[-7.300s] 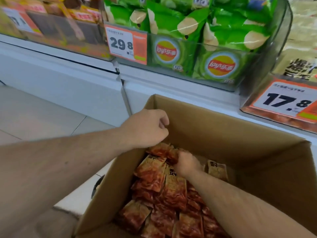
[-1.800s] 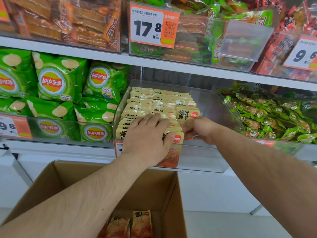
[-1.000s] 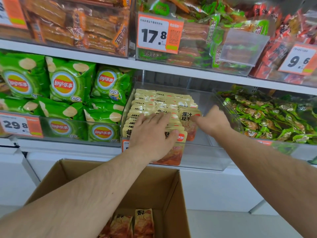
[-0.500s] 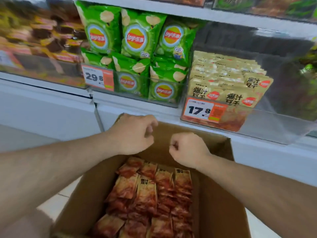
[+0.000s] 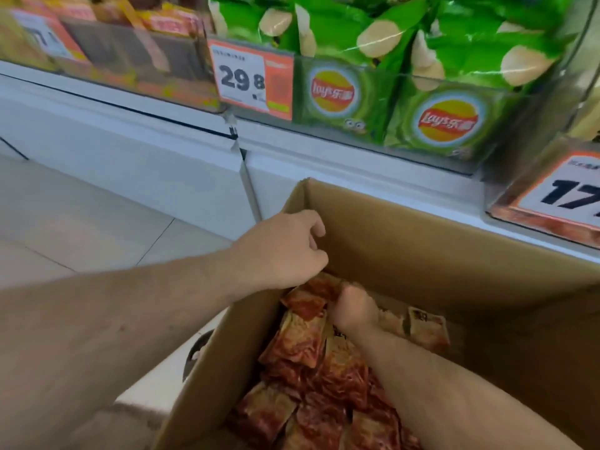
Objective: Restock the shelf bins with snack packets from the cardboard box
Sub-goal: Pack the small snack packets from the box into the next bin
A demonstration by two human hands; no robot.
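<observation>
Packets under the right grip, which was curled among them, judged light, limp, slippery; left grip loosely curled, empty; best pinched at sealed edges.

Cardboard box: matt brown corrugated board. Snack packets: glossy, crinkled film. Shelf bin: clear, smooth plastic; floor glossy tile.

Left hand loosely curled; right hand lower, fingers hidden.

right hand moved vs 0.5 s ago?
Yes. The right hand has dropped from above the cardboard box rim down among the red packets inside.
</observation>
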